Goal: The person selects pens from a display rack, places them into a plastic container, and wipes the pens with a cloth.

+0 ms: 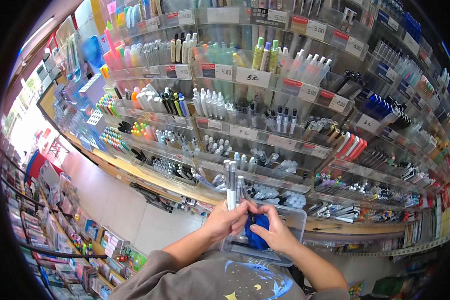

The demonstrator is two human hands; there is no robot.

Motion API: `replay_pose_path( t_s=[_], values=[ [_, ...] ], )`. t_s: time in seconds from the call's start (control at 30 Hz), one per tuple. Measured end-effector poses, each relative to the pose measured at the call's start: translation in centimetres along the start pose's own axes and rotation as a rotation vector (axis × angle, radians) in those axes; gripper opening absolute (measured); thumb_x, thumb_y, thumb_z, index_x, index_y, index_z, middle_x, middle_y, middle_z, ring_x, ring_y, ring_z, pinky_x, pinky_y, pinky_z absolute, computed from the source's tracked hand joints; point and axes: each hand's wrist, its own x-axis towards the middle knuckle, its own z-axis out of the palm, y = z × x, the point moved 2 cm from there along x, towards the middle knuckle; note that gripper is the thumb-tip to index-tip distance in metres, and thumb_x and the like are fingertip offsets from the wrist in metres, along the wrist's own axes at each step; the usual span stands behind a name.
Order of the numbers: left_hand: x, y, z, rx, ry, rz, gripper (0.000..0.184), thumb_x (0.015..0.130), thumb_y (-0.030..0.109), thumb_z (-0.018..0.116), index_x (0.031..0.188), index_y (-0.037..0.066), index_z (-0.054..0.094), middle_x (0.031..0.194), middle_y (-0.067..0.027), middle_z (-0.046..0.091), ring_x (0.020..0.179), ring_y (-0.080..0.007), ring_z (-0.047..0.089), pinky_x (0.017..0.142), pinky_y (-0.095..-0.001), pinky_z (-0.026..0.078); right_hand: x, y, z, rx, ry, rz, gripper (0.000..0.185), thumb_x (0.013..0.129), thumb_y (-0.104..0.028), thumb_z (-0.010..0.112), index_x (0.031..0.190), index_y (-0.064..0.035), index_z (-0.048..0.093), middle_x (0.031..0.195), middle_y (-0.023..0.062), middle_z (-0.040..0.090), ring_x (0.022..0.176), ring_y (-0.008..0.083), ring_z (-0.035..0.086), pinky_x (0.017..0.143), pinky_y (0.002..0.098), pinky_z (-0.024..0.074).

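In my left hand (224, 221) several pens (231, 182) with white barrels and grey or silver caps stand upright, gripped by closed fingers. My right hand (274, 231) is beside it, its fingertips meeting those of the left. Its thumb and fingers are closed around a bunched blue cloth (257, 239). A short dark pen-like piece (251, 217) shows between the two hands; which hand grips it is unclear. Below them is a clear plastic bin (299, 225), partly hidden by my hands and shirt.
Tiered clear acrylic racks of pens (205, 102) rise in front, with price tags (253, 76) along their edges. A wooden ledge (145, 175) runs under them. Shelves of packaged goods (70, 230) stand at the lower left, beside a tiled floor (160, 225).
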Motion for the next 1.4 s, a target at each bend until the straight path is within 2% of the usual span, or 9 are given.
replay_pose_path(
  t_s=[0.17, 0.2, 0.33, 0.47, 0.63, 0.77, 0.87, 1.2, 1.4],
  values=[
    [0.1, 0.6, -0.9, 0.052, 0.045, 0.042, 0.027, 0.088, 0.027, 0.052, 0.089, 0.000, 0.055, 0.049, 0.0035, 0.039, 0.039, -0.0032, 0.032, 0.036, -0.0189, 0.023, -0.1, -1.9, -2.3, -0.200, -0.088, 0.151, 0.035, 0.081, -0.018, 0.058, 0.106, -0.0029, 0.039, 0.096, 0.0120, 0.050, 0.092, 0.0194, 0.049, 0.083, 0.0304, 0.0387],
    [0.0, 0.5, -0.9, 0.077, 0.046, 0.020, 0.027, 0.088, 0.027, 0.052, 0.090, 0.000, 0.055, 0.048, 0.0037, 0.038, 0.039, -0.0032, 0.032, 0.036, -0.0189, 0.023, 0.1, -0.8, -2.9, -0.290, 0.027, -0.048, 0.034, 0.081, -0.018, 0.057, 0.106, -0.0036, 0.040, 0.091, 0.0107, 0.051, 0.086, 0.0192, 0.051, 0.079, 0.0307, 0.0403],
    [-0.2, -0.8, 0.0, 0.131, -0.004, -0.114, 0.024, 0.088, 0.025, 0.052, 0.091, 0.001, 0.056, 0.048, 0.0048, 0.036, 0.038, -0.0033, 0.030, 0.035, -0.0200, 0.022, 0.9, -3.7, -4.0, 0.194, 0.227, 0.053, 0.030, 0.086, -0.011, 0.050, 0.112, -0.0043, 0.038, 0.090, 0.0050, 0.049, 0.084, 0.0130, 0.048, 0.077, 0.0258, 0.0402],
    [-0.5, -2.9, 0.7, 0.178, -0.116, -0.257, 0.020, 0.088, 0.021, 0.051, 0.094, 0.001, 0.052, 0.052, 0.0019, 0.039, 0.042, -0.0063, 0.033, 0.038, -0.0211, 0.026, 1.8, -4.1, -2.5, -0.140, 0.184, -0.205, 0.038, 0.084, -0.011, 0.052, 0.119, -0.0039, 0.035, 0.095, 0.0092, 0.051, 0.088, 0.0159, 0.049, 0.082, 0.0284, 0.0391],
    [-0.7, -3.0, 0.7, 0.138, -0.119, -0.241, 0.022, 0.089, 0.020, 0.050, 0.101, 0.001, 0.052, 0.054, 0.0025, 0.041, 0.042, -0.0055, 0.037, 0.038, -0.0216, 0.029, 1.3, -4.1, -2.5, 0.209, 0.274, 0.034, 0.021, 0.083, -0.006, 0.055, 0.102, -0.0049, 0.045, 0.087, 0.0008, 0.051, 0.078, 0.0063, 0.048, 0.069, 0.0207, 0.0407],
    [-0.3, -2.3, 1.1, 0.306, -0.038, -0.119, 0.026, 0.089, 0.019, 0.050, 0.108, 0.001, 0.050, 0.056, 0.0021, 0.043, 0.045, -0.0063, 0.041, 0.039, -0.0211, 0.033, 1.7, -3.8, -4.0, 0.057, 0.505, -0.124, 0.016, 0.084, -0.007, 0.054, 0.098, -0.0049, 0.046, 0.075, -0.0010, 0.048, 0.066, 0.0047, 0.045, 0.059, 0.0194, 0.0385],
    [-0.1, -2.8, 1.1, 0.380, 0.082, -0.044, 0.023, 0.089, 0.018, 0.050, 0.105, 0.002, 0.050, 0.056, 0.0022, 0.042, 0.044, -0.0057, 0.040, 0.038, -0.0204, 0.032, 1.4, -3.5, -4.2, -0.086, 0.521, -0.119, 0.016, 0.084, -0.008, 0.054, 0.098, -0.0041, 0.047, 0.075, -0.0008, 0.048, 0.067, 0.0060, 0.045, 0.060, 0.0209, 0.0387],
    [-0.4, -2.2, 1.4, 0.110, -0.002, -0.204, 0.021, 0.091, 0.021, 0.046, 0.092, 0.001, 0.052, 0.048, 0.0029, 0.035, 0.038, -0.0047, 0.030, 0.035, -0.0195, 0.025, 0.6, -3.6, -5.1, 0.572, 0.482, -0.238, 0.026, 0.091, -0.016, 0.042, 0.112, -0.0021, 0.038, 0.113, 0.0156, 0.052, 0.101, 0.0180, 0.050, 0.092, 0.0300, 0.0357],
    [-0.6, -2.2, 1.8, 0.160, 0.019, -0.227, 0.022, 0.091, 0.021, 0.046, 0.091, 0.000, 0.054, 0.045, 0.0020, 0.036, 0.034, -0.0056, 0.031, 0.032, -0.0204, 0.024, 0.2, -3.3, -4.0, -0.256, 0.403, -0.426, 0.037, 0.081, -0.008, 0.055, 0.113, -0.0009, 0.037, 0.118, 0.0188, 0.044, 0.108, 0.0285, 0.045, 0.093, 0.0343, 0.0327]
  ],
)
